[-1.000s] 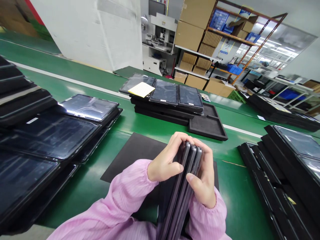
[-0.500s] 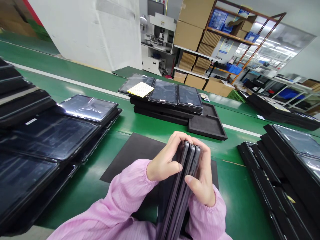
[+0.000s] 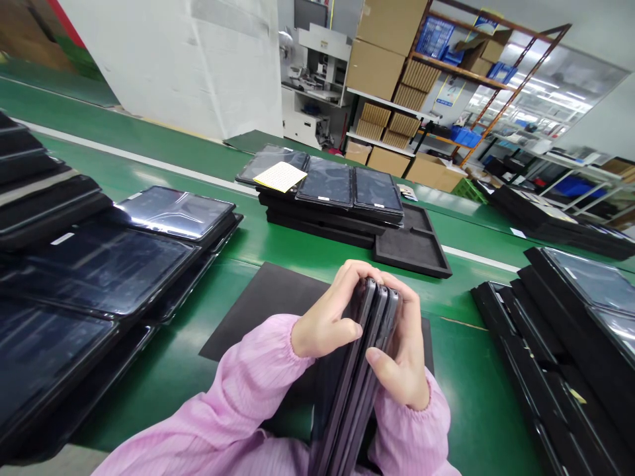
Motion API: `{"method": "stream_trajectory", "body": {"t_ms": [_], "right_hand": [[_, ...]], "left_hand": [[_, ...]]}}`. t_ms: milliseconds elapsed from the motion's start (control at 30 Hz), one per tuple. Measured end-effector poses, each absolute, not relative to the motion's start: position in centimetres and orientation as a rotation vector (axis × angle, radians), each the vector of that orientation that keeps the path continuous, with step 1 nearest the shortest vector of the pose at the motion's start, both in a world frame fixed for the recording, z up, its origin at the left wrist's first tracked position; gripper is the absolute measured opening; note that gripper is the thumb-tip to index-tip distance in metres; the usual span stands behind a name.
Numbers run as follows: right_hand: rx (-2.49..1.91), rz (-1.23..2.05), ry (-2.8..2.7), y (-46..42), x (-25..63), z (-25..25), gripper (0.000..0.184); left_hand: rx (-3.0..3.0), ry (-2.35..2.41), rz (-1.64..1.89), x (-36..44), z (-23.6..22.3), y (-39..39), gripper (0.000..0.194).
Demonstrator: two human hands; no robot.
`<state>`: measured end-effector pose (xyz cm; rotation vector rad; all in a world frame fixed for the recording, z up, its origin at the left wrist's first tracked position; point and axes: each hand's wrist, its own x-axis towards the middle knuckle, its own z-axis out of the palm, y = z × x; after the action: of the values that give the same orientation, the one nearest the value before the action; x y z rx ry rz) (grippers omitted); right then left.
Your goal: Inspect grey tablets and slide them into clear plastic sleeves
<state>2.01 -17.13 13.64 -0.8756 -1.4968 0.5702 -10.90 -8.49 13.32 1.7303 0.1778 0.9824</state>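
Three dark tablets [image 3: 360, 370] stand on edge, pressed together as one stack, above a black foam mat [image 3: 262, 307] on the green table. My left hand [image 3: 330, 314] wraps over the stack's top left side, fingers curled across the upper edges. My right hand [image 3: 404, 357] clasps the stack from the right, its thumb lying on the near edge. Both arms wear pink sleeves.
Black trays with tablets [image 3: 114, 258] fill the left side. More tablets on stacked trays [image 3: 327, 192] sit ahead, with a yellow sheet [image 3: 280, 176] on top and an empty tray [image 3: 411, 248] beside. Black tray stacks [image 3: 560, 357] line the right. Shelves with cardboard boxes [image 3: 391, 66] stand behind.
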Motion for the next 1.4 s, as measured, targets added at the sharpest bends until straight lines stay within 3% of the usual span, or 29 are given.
{"method": "stream_trajectory", "body": {"t_ms": [367, 933, 1233, 1400], "right_hand": [[-0.881, 0.568, -1.371, -17.18, 1.54, 13.48, 0.046], [-0.882, 0.589, -1.353, -17.17, 1.53, 13.45, 0.048], [-0.905, 0.589, -1.346, -17.09, 1.66, 13.41, 0.047], [-0.929, 0.579, -1.34, -17.21, 1.77, 13.48, 0.048]], "left_hand": [[1.741, 0.163, 0.995, -10.84, 13.14, -8.59, 0.045], [1.717, 0.115, 1.053, -10.59, 12.91, -8.44, 0.043], [1.789, 0.117, 0.994, -10.92, 13.38, -8.15, 0.049], [1.87, 0.049, 0.937, -11.23, 13.16, -7.79, 0.062]]}}
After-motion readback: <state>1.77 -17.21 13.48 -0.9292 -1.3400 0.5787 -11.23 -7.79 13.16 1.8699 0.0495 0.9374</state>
